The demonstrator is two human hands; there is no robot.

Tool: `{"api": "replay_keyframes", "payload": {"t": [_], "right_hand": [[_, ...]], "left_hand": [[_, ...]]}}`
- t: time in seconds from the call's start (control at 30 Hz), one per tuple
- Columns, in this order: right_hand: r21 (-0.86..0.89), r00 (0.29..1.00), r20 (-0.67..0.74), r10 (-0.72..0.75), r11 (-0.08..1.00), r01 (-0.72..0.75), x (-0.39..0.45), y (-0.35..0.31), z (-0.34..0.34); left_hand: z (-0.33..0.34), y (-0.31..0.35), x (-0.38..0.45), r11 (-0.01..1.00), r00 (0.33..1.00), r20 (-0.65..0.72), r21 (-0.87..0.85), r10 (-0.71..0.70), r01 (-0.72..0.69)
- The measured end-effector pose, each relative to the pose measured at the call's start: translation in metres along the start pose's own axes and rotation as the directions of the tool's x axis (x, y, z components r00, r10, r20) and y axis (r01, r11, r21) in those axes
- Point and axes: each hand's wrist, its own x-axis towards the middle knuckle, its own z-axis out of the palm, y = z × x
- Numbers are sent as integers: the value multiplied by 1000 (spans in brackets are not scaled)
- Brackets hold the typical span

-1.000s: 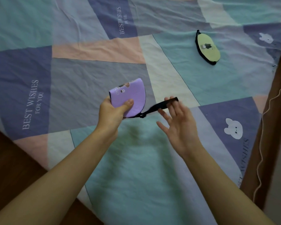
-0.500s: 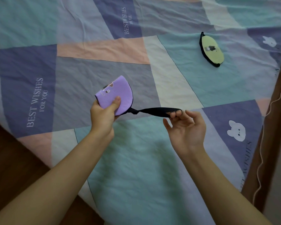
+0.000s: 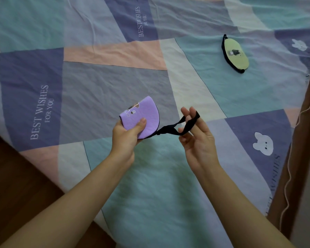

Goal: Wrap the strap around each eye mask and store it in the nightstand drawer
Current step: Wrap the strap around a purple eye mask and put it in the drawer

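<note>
So the wrapping step is in hand: the folded purple eye mask is pinched by the left hand over the bedsheet, and its black strap is hooked around the right hand fingers, out at 3 o'clock. Next, the loop probably needs stretching over the fold. A green eye mask is left waiting far off at 1 o'clock.

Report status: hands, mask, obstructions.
Left hand grips folded purple mask. Right hand has the black strap looped over fingers, unwrapped. Green mask waiting. Nothing blocking.
</note>
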Motion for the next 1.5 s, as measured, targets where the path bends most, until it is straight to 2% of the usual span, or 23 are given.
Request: {"api": "replay_keyframes", "payload": {"t": [0.13,0.23,0.4,0.53,0.6,0.7,0.83,0.97,1.07,1.1,1.17,1.23,1.3,1.37,1.5], "right_hand": [[-319,995,77,-59,944,81,0,1,-4],[-457,984,162,-69,879,137,-4,0,-2],[-571,945,315,-88,778,262,-9,4,2],[-558,956,288,-59,801,217,-12,0,5],[-611,951,303,-67,752,248,-14,-2,5],[-676,943,329,-56,683,276,-15,-4,7],[-723,941,339,11,643,253,-13,-9,5],[-794,961,276,-5,563,231,-11,-7,4],[-802,962,273,-23,546,241,-18,-7,8],[-783,959,282,-26,572,246,-21,-7,9],[-687,953,301,15,696,206,-28,-12,12],[-564,948,286,137,824,51,-33,-19,15],[-423,923,248,293,890,-169,-39,-28,21],[-397,896,256,363,884,-245,-47,-38,34],[-590,870,337,360,801,-103,-70,-55,78]], "left_hand": [[1,2,-4,1000,991,133,18,16,-19],[2,7,-6,998,967,253,49,25,-39],[-2,14,-6,979,908,420,186,-1,-85],[-11,22,-5,926,855,517,342,-43,-160],[-13,25,-8,883,819,570,419,-73,-213],[-14,30,-12,864,774,624,444,-108,-238],[-14,35,-16,878,783,613,427,-106,-215],[-6,33,-28,938,855,513,326,-71,-117],[-2,32,-36,938,900,434,325,-37,-118],[-2,32,-38,934,907,420,334,-25,-129],[-5,36,-43,935,912,409,325,-8,-138],[-10,43,-48,955,902,432,264,8,-135],[-16,54,-55,969,897,442,210,27,-133],[-22,69,-63,966,911,409,208,58,-155],[-34,117,-87,956,954,269,219,134,-196]]}}
